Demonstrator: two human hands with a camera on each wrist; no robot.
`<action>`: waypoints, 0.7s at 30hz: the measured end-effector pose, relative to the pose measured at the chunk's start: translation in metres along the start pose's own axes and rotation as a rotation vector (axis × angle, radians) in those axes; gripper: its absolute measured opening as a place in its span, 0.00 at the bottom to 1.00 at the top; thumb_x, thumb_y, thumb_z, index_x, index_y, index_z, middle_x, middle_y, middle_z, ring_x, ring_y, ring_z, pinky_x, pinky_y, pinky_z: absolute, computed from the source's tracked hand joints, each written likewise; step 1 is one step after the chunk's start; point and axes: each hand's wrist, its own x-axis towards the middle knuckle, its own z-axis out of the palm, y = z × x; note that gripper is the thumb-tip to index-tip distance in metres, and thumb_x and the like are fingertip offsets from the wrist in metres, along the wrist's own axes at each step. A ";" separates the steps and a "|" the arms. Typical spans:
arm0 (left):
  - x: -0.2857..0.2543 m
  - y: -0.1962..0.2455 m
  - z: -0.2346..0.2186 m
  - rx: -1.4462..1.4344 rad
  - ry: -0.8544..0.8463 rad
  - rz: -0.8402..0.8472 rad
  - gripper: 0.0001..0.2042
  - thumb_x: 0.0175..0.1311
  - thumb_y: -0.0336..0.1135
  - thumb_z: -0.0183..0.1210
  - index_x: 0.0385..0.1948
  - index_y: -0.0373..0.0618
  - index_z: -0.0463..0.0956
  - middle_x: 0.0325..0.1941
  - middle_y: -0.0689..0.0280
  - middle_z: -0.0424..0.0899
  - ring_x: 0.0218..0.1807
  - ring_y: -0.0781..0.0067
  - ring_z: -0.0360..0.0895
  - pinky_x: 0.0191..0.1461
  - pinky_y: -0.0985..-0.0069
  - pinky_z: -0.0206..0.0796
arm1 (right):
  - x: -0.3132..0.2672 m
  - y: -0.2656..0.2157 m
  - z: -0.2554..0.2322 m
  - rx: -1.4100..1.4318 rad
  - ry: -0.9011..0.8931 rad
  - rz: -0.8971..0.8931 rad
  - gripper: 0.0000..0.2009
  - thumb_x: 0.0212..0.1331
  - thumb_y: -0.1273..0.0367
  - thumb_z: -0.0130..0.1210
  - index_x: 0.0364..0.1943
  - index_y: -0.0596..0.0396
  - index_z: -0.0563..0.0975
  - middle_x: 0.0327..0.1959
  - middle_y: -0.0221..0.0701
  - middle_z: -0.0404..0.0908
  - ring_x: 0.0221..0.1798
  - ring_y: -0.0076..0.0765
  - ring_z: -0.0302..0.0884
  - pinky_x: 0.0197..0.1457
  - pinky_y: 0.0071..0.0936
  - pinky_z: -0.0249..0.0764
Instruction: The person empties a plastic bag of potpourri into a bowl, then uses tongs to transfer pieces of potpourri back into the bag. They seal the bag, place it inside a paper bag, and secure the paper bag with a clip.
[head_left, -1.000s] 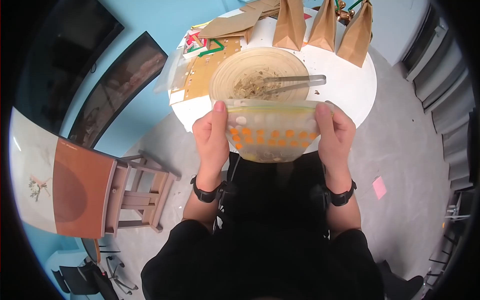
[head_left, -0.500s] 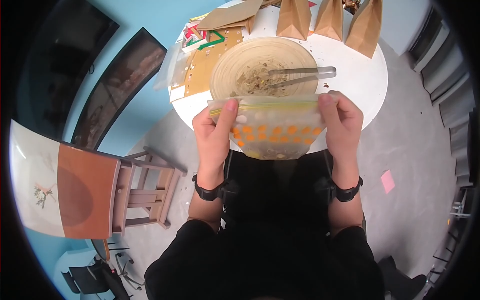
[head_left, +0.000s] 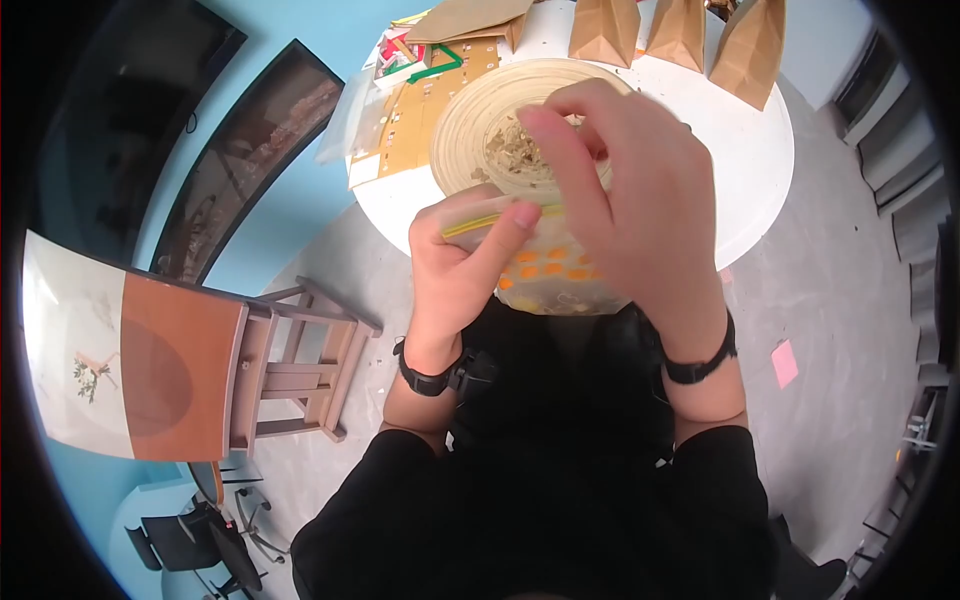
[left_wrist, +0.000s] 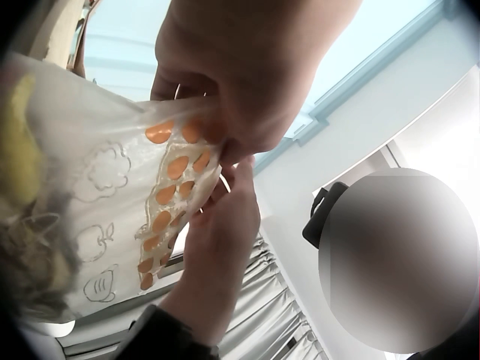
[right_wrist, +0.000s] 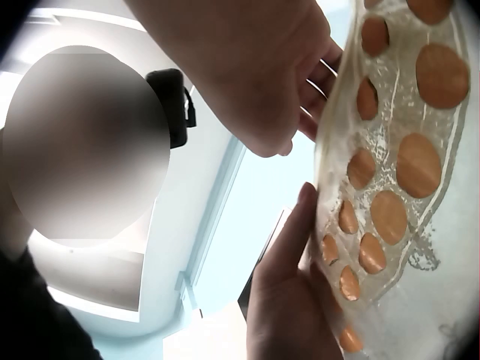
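In the head view, the left hand (head_left: pixel 455 270) pinches the top edge of a translucent zip bag (head_left: pixel 565 292) with orange dots, thumb in front near the yellow-green zip strip. Dark and yellowish contents lie low in the bag (left_wrist: pixel 112 165). Above the bag's right part is the right hand (head_left: pixel 655 200), its thumb and fingers bent with a gap between them and nothing visible in it. The right wrist view shows the right hand (right_wrist: pixel 255 75) with loosely extended fingers beside the bag (right_wrist: pixel 405 112); the left hand (right_wrist: pixel 289 307) grips the edge lower down.
Beyond the bag, a round wooden bowl (head_left: pixel 460 125) with dry flakes stands on the white table (head_left: pixel 755 190). Paper bags (head_left: pixel 750 55) stand at the back right. Cardboard (head_left: pixel 425 110) and a small box (head_left: pixel 400 68) lie at the left. The right hand covers the tongs' former spot.
The right hand has let go of the bag's right corner and moved up and left over the bag and bowl. The left hand has shifted right, still holding the bag.
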 end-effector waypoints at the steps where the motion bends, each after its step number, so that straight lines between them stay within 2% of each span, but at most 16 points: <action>1: 0.000 0.002 0.001 0.003 -0.006 0.024 0.08 0.65 0.31 0.62 0.28 0.36 0.81 0.22 0.70 0.79 0.27 0.85 0.72 0.31 0.84 0.61 | 0.002 0.001 0.002 -0.024 -0.033 0.023 0.08 0.62 0.67 0.60 0.29 0.56 0.79 0.17 0.31 0.73 0.21 0.32 0.71 0.26 0.26 0.64; 3: -0.002 0.002 0.001 0.003 -0.012 0.044 0.07 0.65 0.30 0.62 0.28 0.35 0.80 0.22 0.70 0.79 0.27 0.84 0.72 0.31 0.84 0.62 | 0.006 0.004 0.009 -0.073 -0.102 0.063 0.10 0.61 0.66 0.60 0.26 0.56 0.79 0.12 0.30 0.68 0.15 0.31 0.67 0.20 0.27 0.60; 6: -0.004 -0.001 0.000 -0.005 -0.014 0.033 0.07 0.65 0.29 0.62 0.29 0.35 0.80 0.23 0.70 0.79 0.27 0.83 0.73 0.32 0.83 0.63 | 0.004 0.012 0.025 0.024 0.015 -0.014 0.19 0.60 0.57 0.61 0.17 0.52 0.73 0.07 0.29 0.68 0.10 0.35 0.66 0.16 0.28 0.62; 9: -0.004 -0.005 -0.001 -0.028 -0.001 0.036 0.05 0.65 0.28 0.61 0.30 0.35 0.80 0.26 0.68 0.81 0.29 0.82 0.74 0.34 0.83 0.64 | 0.000 0.006 0.031 0.175 -0.016 -0.037 0.20 0.60 0.57 0.61 0.16 0.52 0.73 0.07 0.29 0.68 0.11 0.35 0.67 0.16 0.27 0.62; 14: 0.000 -0.010 -0.005 -0.004 -0.060 0.125 0.03 0.64 0.25 0.59 0.33 0.35 0.80 0.28 0.67 0.81 0.32 0.80 0.75 0.36 0.83 0.65 | 0.000 0.005 0.034 0.146 -0.033 -0.044 0.17 0.59 0.58 0.61 0.18 0.52 0.75 0.08 0.28 0.67 0.12 0.36 0.68 0.17 0.27 0.62; 17: -0.002 -0.008 -0.006 0.035 -0.063 0.107 0.03 0.63 0.25 0.61 0.33 0.36 0.79 0.27 0.68 0.80 0.31 0.80 0.74 0.36 0.83 0.64 | 0.000 0.008 0.031 0.220 -0.061 -0.064 0.15 0.60 0.60 0.61 0.19 0.50 0.76 0.08 0.28 0.67 0.12 0.36 0.68 0.17 0.27 0.62; 20: -0.002 -0.002 -0.015 -0.010 -0.033 -0.009 0.02 0.62 0.24 0.61 0.31 0.35 0.79 0.27 0.68 0.81 0.30 0.81 0.74 0.35 0.83 0.64 | 0.006 0.016 0.021 0.200 -0.105 -0.069 0.12 0.61 0.60 0.60 0.23 0.48 0.78 0.09 0.26 0.66 0.12 0.36 0.68 0.17 0.27 0.63; 21: -0.001 -0.005 -0.017 -0.045 -0.036 0.028 0.02 0.62 0.24 0.61 0.31 0.35 0.79 0.27 0.67 0.81 0.29 0.82 0.74 0.34 0.84 0.63 | 0.006 0.017 0.019 0.185 -0.114 -0.086 0.11 0.61 0.59 0.59 0.25 0.48 0.79 0.09 0.26 0.67 0.13 0.35 0.68 0.18 0.27 0.63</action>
